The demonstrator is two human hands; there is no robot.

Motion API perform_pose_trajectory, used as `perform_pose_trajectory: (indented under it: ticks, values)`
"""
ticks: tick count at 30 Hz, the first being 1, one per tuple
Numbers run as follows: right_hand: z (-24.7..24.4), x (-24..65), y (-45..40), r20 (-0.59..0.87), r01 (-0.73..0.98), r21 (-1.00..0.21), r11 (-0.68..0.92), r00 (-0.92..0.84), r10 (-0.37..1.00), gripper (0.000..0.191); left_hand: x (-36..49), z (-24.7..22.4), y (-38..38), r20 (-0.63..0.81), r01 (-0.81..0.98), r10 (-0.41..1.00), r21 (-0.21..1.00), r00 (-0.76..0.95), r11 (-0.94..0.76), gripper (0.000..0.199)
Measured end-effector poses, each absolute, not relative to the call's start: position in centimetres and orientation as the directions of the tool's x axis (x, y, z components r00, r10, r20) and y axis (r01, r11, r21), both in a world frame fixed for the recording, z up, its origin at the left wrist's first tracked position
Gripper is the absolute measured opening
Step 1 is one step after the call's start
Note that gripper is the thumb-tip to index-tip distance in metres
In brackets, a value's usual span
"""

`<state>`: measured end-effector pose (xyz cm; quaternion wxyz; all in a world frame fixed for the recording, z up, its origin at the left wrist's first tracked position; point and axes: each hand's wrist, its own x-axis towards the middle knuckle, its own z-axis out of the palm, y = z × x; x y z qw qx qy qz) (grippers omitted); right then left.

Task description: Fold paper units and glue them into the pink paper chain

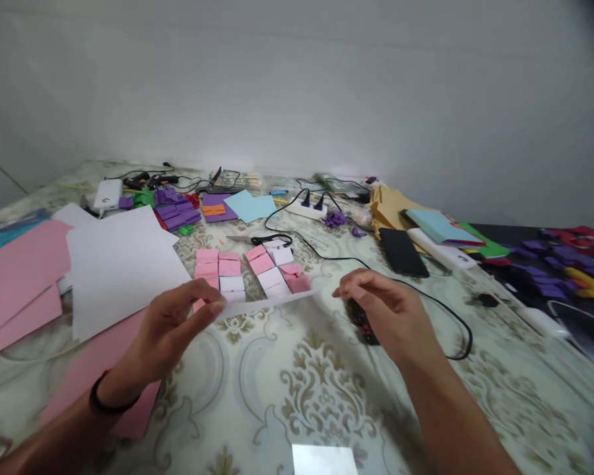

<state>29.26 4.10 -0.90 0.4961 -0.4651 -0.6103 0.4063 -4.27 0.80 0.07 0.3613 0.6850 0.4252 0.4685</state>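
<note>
My left hand (181, 323) pinches one end of a thin white paper strip (272, 303), seen nearly edge-on above the patterned tablecloth. Past the strip's free right end, my right hand (383, 307) hovers with loosely bent fingers, holding nothing I can see. Beyond the strip lie small folded pink papers (208, 264) and folded white papers (274, 282), grouped in blocks. Black-handled scissors (272, 239) rest just behind them. Under my right hand, a dark object (363, 323) is partly covered, so its kind is unclear.
White sheets (123, 264) and pink sheets (20, 277) spread over the left side. Purple folded papers (178, 214) lie at the back. A white power strip (307, 208) trails a black cable. A black phone (403, 252) is right of centre; a small white paper (324, 460) lies at the near edge.
</note>
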Motion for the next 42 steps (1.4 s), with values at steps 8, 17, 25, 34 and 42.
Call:
perform_pose_trajectory:
  ticks: [8,17,25,34,42]
  values:
    - [-2.8,26.2,3.7,-0.274,0.092,-0.961,-0.259,-0.411,0.869,0.055,-3.9,0.2,0.4,0.365,0.345,0.888,0.825,0.281,-0.448,0.014]
    - [-4.7,25.0,2.7,-0.371,0.025,-0.740,-0.673,-0.849,0.377,0.071,-4.0,0.4,0.0,0.378,0.116,0.819,0.877,0.431,-0.466,0.013]
    - [-4.7,24.2,2.9,-0.295,-0.087,-0.839,-0.537,-0.756,0.584,0.043,-3.8,0.2,0.0,0.436,0.105,0.770,0.836,0.466,-0.538,0.018]
    - [-4.2,23.7,2.2,-0.287,-0.131,-0.814,-0.566,-0.757,0.587,0.056,-3.5,0.4,0.2,0.516,0.045,0.719,0.798,0.467,-0.601,0.012]
    - [-4.2,22.8,1.5,-0.244,-0.166,-0.838,-0.520,-0.737,0.630,0.038,-3.7,-0.2,0.4,0.496,0.039,0.713,0.807,0.495,-0.589,0.013]
